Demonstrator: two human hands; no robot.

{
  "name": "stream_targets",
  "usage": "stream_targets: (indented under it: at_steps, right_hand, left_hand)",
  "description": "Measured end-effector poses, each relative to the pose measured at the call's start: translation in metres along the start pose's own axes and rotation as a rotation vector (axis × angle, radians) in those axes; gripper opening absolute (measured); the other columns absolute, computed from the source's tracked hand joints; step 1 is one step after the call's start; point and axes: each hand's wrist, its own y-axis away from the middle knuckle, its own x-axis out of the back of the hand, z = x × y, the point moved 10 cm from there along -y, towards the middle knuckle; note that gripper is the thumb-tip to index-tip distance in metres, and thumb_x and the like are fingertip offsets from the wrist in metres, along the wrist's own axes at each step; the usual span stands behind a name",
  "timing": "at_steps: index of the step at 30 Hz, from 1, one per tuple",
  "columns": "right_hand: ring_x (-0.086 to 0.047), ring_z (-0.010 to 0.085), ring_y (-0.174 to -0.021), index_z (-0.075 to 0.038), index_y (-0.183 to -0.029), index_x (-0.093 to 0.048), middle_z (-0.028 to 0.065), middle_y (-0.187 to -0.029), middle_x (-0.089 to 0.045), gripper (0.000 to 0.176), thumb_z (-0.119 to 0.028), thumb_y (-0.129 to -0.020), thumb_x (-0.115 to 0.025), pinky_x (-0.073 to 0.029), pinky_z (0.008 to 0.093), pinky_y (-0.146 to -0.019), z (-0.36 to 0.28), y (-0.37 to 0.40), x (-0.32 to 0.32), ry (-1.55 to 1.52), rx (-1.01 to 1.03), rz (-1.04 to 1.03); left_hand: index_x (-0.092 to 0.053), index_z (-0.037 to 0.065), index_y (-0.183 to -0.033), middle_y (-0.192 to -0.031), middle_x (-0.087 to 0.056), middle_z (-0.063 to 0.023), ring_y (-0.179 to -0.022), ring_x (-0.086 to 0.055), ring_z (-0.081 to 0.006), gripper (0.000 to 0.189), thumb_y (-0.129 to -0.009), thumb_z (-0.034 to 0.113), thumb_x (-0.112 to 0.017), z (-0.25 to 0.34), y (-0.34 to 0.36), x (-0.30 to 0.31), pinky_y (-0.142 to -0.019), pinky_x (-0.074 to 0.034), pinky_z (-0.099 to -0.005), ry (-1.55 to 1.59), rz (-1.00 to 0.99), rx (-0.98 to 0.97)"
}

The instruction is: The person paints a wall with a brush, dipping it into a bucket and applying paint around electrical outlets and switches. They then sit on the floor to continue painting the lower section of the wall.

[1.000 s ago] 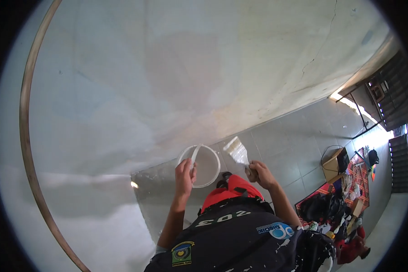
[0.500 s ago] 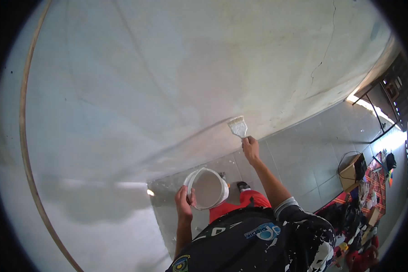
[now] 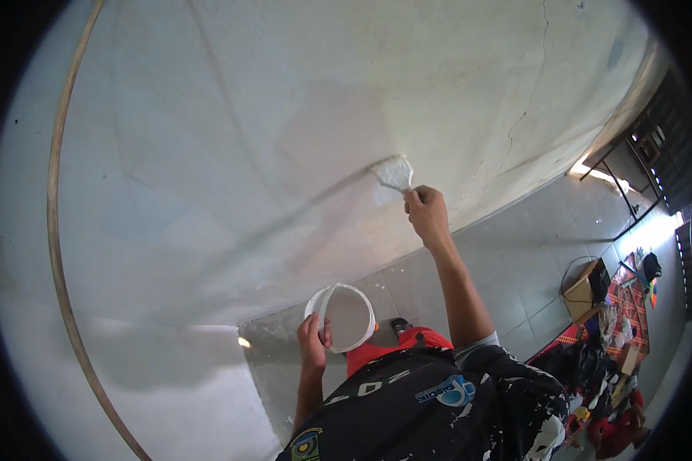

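My right hand point(image 3: 427, 213) grips the handle of a wide paintbrush point(image 3: 394, 173) coated in white paint. The brush's bristles touch the pale, patchy wall point(image 3: 323, 131), or come very near it. My left hand point(image 3: 313, 338) is closed on the rim and side of a white bucket point(image 3: 348, 319), held at waist height. Greyish-white paint shows inside the bucket; its depth is hard to make out.
A thin wooden pole point(image 3: 54, 207) runs along the left side. Grey floor tiles point(image 3: 500, 253) meet the wall's foot. At the right lie a cardboard box point(image 3: 584, 292), a red patterned mat point(image 3: 629, 307) and piled belongings. A crack point(image 3: 524, 115) crosses the wall.
My right hand and the brush have moved up the wall and slightly left, with the bristles now tilted left. My left hand still holds the bucket in nearly the same place.
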Motion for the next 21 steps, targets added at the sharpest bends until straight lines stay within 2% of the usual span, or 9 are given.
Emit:
stream_targets:
  at_steps: [2, 5, 7, 8, 10, 12, 14, 17, 21]
  right_hand:
    - [-0.052, 0.0159, -0.055, 0.005, -0.077, -0.061, 0.0095, -0.061, -0.059, 0.031, -0.022, -0.091, -0.057, -0.041, 0.0329, -0.054, -0.014, 0.003, 0.006, -0.045, 0.005, -0.016]
    - [-0.045, 0.0107, -0.055, 0.003, -0.073, -0.057, 0.0029, -0.058, -0.052, 0.031, -0.022, -0.091, -0.057, -0.037, 0.0296, -0.051, -0.011, 0.008, 0.006, -0.202, 0.045, -0.005]
    - [-0.04, 0.0099, -0.055, 0.002, -0.071, -0.052, 0.0004, -0.058, -0.046, 0.032, -0.022, -0.092, -0.057, -0.035, 0.0291, -0.051, 0.021, 0.001, -0.01, -0.267, 0.145, 0.011]
    - [-0.037, 0.0117, -0.056, 0.002, -0.071, -0.049, 0.002, -0.058, -0.041, 0.031, -0.021, -0.091, -0.057, -0.035, 0.0312, -0.052, 0.056, -0.012, -0.023, -0.178, 0.178, 0.014]
    - [-0.041, 0.0145, -0.056, 0.003, -0.072, -0.051, 0.0068, -0.057, -0.045, 0.032, -0.023, -0.089, -0.058, -0.037, 0.0343, -0.053, 0.117, -0.02, -0.035, 0.003, 0.2, 0.047]
    - [-0.05, 0.0184, -0.057, 0.005, -0.074, -0.057, 0.0127, -0.059, -0.052, 0.036, -0.029, -0.086, -0.06, -0.041, 0.037, -0.055, 0.214, -0.024, -0.05, -0.003, -0.03, -0.005]
    - [-0.059, 0.0225, -0.06, 0.006, -0.076, -0.063, 0.0176, -0.063, -0.059, 0.038, -0.031, -0.083, -0.06, -0.045, 0.0385, -0.058, 0.268, -0.005, -0.048, 0.011, -0.257, -0.042]
    - [-0.063, 0.027, -0.064, 0.006, -0.076, -0.065, 0.0205, -0.066, -0.063, 0.035, -0.028, -0.082, -0.059, -0.047, 0.04, -0.061, 0.286, 0.012, -0.039, 0.163, -0.363, -0.041]
    - [-0.064, 0.0298, -0.064, 0.007, -0.072, -0.063, 0.0236, -0.068, -0.063, 0.036, -0.027, -0.082, -0.059, -0.047, 0.0418, -0.062, 0.251, -0.021, -0.044, 0.208, -0.273, -0.07]
  left_hand:
    - [-0.055, 0.0, -0.086, -0.055, -0.04, 0.0016, -0.045, -0.035, -0.0072, 0.035, -0.1, 0.03, -0.043, -0.003, -0.007, -0.006, -0.045, -0.027, -0.0233, 0.06, -0.035, 0.051]
    - [-0.055, 0.0, -0.086, -0.055, -0.04, 0.0017, -0.046, -0.035, -0.007, 0.036, -0.1, 0.031, -0.043, -0.007, -0.017, -0.006, -0.045, -0.027, -0.0234, 0.051, -0.048, 0.043]
    - [-0.055, 0.0, -0.086, -0.055, -0.04, 0.0017, -0.046, -0.036, -0.0068, 0.036, -0.1, 0.031, -0.043, -0.003, -0.016, -0.01, -0.045, -0.028, -0.0232, 0.031, -0.067, 0.046]
    - [-0.055, 0.001, -0.086, -0.055, -0.041, 0.0017, -0.046, -0.036, -0.0066, 0.036, -0.1, 0.032, -0.043, -0.002, -0.016, -0.012, -0.045, -0.028, -0.023, 0.012, -0.083, 0.045]
    - [-0.055, 0.001, -0.086, -0.055, -0.041, 0.0017, -0.046, -0.036, -0.0064, 0.036, -0.1, 0.032, -0.043, -0.002, -0.016, -0.013, -0.045, -0.028, -0.0228, -0.006, -0.095, 0.037]
    - [-0.055, 0.001, -0.086, -0.055, -0.041, 0.0018, -0.046, -0.036, -0.0062, 0.036, -0.1, 0.032, -0.043, -0.001, -0.02, -0.015, -0.045, -0.028, -0.0226, -0.025, -0.108, 0.02]
    - [-0.055, 0.001, -0.086, -0.055, -0.041, 0.0017, -0.045, -0.037, -0.0059, 0.036, -0.1, 0.032, -0.042, -0.002, -0.017, -0.013, -0.044, -0.029, -0.0219, -0.037, -0.119, 0.005]
    - [-0.056, 0.0, -0.089, -0.055, -0.042, 0.0007, -0.043, -0.039, -0.0084, 0.039, -0.1, 0.035, -0.043, -0.003, -0.018, -0.011, -0.043, -0.033, -0.0242, -0.095, -0.122, 0.02]
    - [-0.056, 0.0, -0.089, -0.054, -0.042, 0.0007, -0.043, -0.039, -0.0083, 0.038, -0.1, 0.034, -0.043, -0.013, -0.021, -0.008, -0.043, -0.032, -0.0241, -0.067, -0.131, 0.038]
